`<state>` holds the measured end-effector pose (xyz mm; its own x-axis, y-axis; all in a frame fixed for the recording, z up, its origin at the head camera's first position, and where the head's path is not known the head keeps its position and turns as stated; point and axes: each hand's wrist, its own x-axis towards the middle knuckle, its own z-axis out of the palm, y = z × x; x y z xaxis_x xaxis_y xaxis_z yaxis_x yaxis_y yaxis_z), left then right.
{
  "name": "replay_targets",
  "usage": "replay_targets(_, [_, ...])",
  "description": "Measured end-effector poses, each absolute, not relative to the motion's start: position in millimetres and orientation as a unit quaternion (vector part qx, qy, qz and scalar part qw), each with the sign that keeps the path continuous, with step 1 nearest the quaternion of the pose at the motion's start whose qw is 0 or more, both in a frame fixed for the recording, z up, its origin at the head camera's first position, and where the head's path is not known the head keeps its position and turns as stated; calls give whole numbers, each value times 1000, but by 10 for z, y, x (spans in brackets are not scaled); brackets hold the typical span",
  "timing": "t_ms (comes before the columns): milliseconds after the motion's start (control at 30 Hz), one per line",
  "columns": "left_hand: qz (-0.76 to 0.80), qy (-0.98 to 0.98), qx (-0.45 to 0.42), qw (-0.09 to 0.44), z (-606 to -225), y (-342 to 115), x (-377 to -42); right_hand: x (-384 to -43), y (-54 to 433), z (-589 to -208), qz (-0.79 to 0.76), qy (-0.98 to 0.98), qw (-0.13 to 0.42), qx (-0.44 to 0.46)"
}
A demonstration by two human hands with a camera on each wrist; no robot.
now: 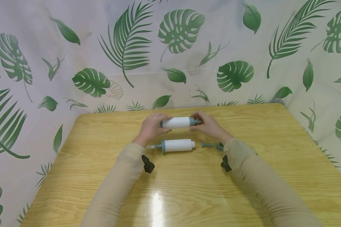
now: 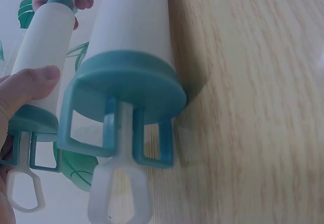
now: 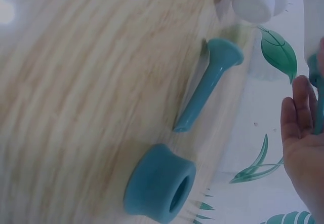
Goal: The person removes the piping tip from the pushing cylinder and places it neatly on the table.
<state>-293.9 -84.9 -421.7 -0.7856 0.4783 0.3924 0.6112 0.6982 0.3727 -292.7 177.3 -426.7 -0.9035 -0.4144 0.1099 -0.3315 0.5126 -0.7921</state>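
My left hand [image 1: 151, 126] grips the white barrel of a large syringe-like filler [image 1: 177, 122] above the table, thumb across its side. In the left wrist view, its teal end has square finger loops and a pale plunger ring [image 2: 25, 191]. At the other end my right hand [image 1: 208, 125] holds the teal collar, with a teal nozzle [image 1: 198, 122] projecting towards its palm. A second filler [image 1: 178, 145] lies below, its white outlet bare. To its right lie a loose teal nozzle [image 3: 205, 89] and a teal ring cap [image 3: 159, 186].
The wooden table [image 1: 187, 189] reaches a leaf-printed cloth [image 1: 193, 72] behind and at the sides. The second filler and its loose parts lie between the two forearms. A black wrist camera [image 1: 148, 164] sits below the left cuff, another [image 1: 225, 164] below the right.
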Motion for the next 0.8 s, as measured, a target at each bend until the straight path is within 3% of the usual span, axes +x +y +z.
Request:
replay_targets(267, [-249,-911,-299,137,-4218,-869,-2931,-2893,1782,-4271,-413,883,64,-213])
replay_targets(800, [-273,-914,-284,97,-4211,-853,-2926,-2926,1772,-4306,-437,872,23,-217])
